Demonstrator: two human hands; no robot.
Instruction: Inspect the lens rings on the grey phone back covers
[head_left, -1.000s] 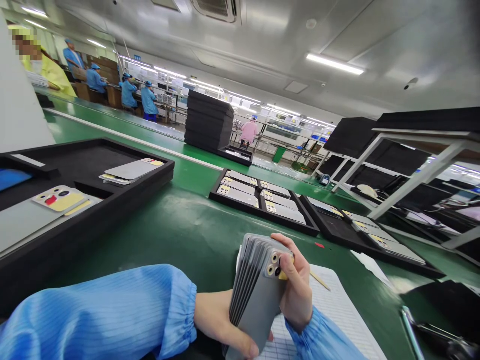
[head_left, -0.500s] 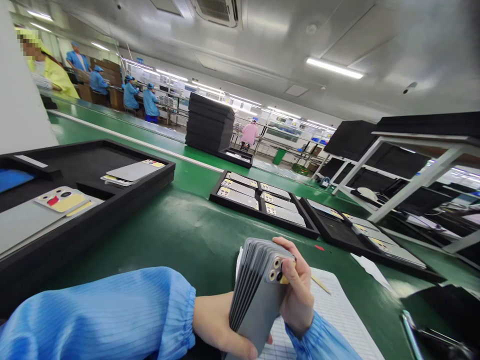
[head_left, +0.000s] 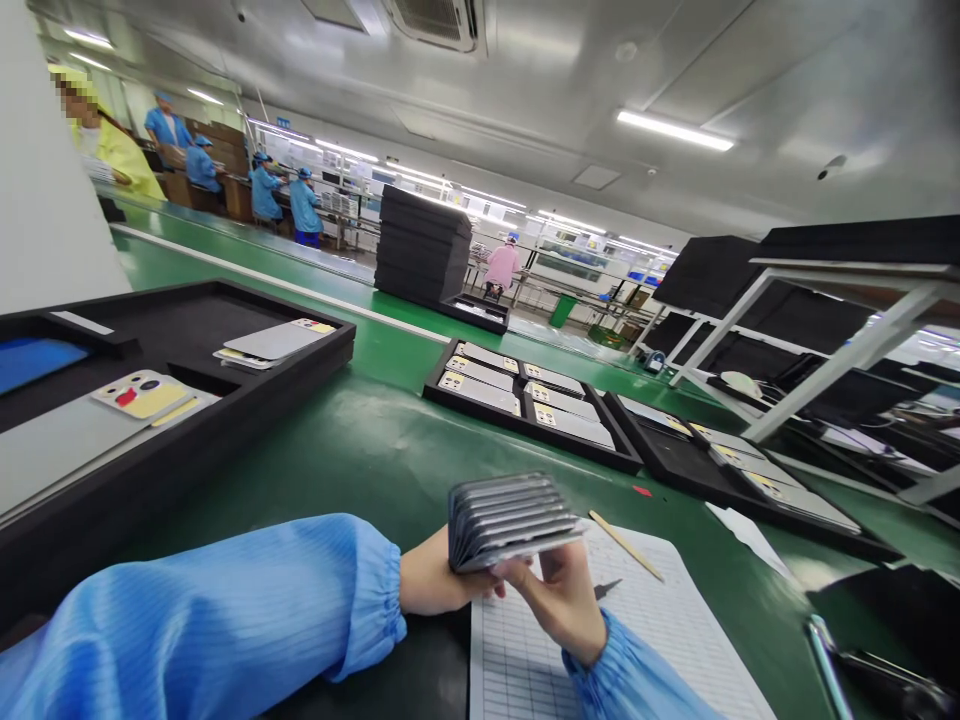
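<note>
A fanned stack of grey phone back covers (head_left: 514, 515) is between my hands above the table, its narrow edges turned toward me. My left hand (head_left: 433, 575) is closed on its left side, with most of the fingers hidden behind the stack. My right hand (head_left: 559, 595) grips the lower right, thumb along the underside near the left fingertips. Below lies a sheet of gridded paper (head_left: 660, 630), with a thin wooden stick (head_left: 626, 545) and a dark pointed tool tip (head_left: 607, 588) on it.
Black foam trays with phone covers stand at left (head_left: 300, 400), centre (head_left: 622, 455) and right (head_left: 810, 515). A tall stack of black trays (head_left: 420, 245) is farther back. A white paper scrap (head_left: 750, 540) lies at right. Several co-workers (head_left: 304, 205) sit in the background.
The stack has tipped over from near upright, so its edges now face me and its camera side is out of sight. My right hand has moved down from its top to its lower side.
</note>
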